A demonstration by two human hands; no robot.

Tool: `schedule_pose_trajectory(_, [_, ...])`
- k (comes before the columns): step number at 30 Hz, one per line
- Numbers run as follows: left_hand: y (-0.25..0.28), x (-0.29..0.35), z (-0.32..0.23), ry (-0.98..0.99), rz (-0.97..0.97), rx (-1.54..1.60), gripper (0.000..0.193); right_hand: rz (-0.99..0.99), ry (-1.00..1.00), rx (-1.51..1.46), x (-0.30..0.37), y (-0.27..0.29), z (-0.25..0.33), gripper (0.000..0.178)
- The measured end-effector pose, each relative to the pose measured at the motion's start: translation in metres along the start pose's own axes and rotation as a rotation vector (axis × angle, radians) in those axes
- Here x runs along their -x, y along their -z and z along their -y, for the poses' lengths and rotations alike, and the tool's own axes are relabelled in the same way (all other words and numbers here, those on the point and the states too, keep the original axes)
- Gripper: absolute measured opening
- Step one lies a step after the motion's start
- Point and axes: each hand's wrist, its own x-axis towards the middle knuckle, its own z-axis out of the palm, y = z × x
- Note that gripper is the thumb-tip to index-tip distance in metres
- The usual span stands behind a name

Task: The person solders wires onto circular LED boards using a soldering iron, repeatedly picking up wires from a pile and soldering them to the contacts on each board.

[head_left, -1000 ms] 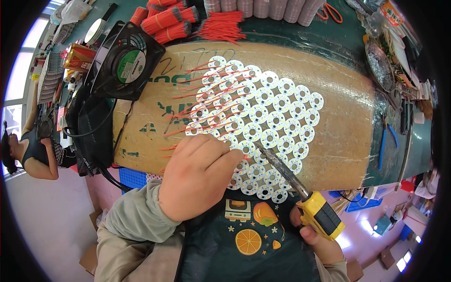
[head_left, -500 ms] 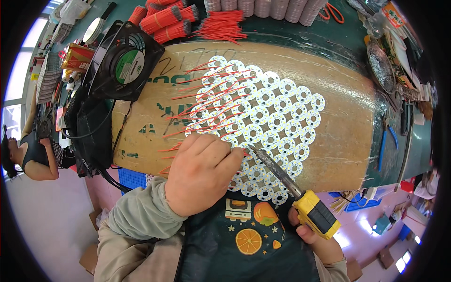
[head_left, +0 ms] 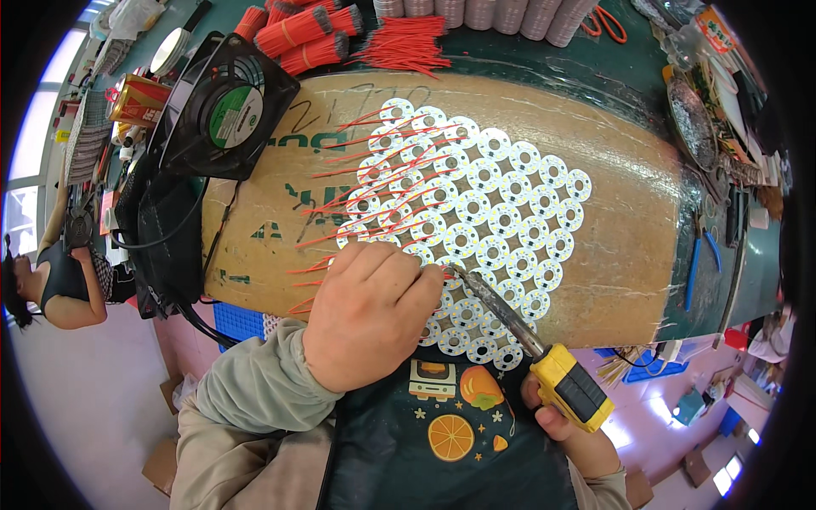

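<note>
Ring-shaped white LED boards [head_left: 505,220] lie in close rows on a brown cardboard sheet [head_left: 612,255]. Thin red wires [head_left: 361,159] run leftward from many boards in the left columns. My left hand [head_left: 370,314] hovers over the lower left boards, its fingers pinched on a red wire [head_left: 447,273] whose end shows beyond the fingertips. My right hand [head_left: 557,421] grips the yellow handle of a soldering iron [head_left: 574,387]. The iron slants up and left, its tip at the wire's end over a board. Most of the left fingers' undersides are hidden.
A black fan [head_left: 234,115] stands at the left of the cardboard. Behind lie bundles of red wire [head_left: 293,30] and stacked grey discs [head_left: 510,17]. Blue-handled pliers [head_left: 693,268] and a metal dish [head_left: 693,119] are at right. Another person [head_left: 64,272] sits far left.
The iron's tip has shifted slightly left toward the pinched wire, and my left hand has moved a touch right. The boards stay in their rows.
</note>
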Motion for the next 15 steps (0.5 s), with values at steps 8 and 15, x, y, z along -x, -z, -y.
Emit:
schedule_pose_trajectory(8, [-0.0002,-0.0018,-0.0009,-0.001,-0.002,0.000,0.032,-0.046,0.026,0.027,0.0002,-0.0052,-0.0012,0.042])
schedule_pose_trajectory(15, [0.0008,-0.0020,-0.0021,0.008,0.018,-0.005,0.031,-0.006,0.032,0.042,0.0001,-0.0010,0.0027,0.044])
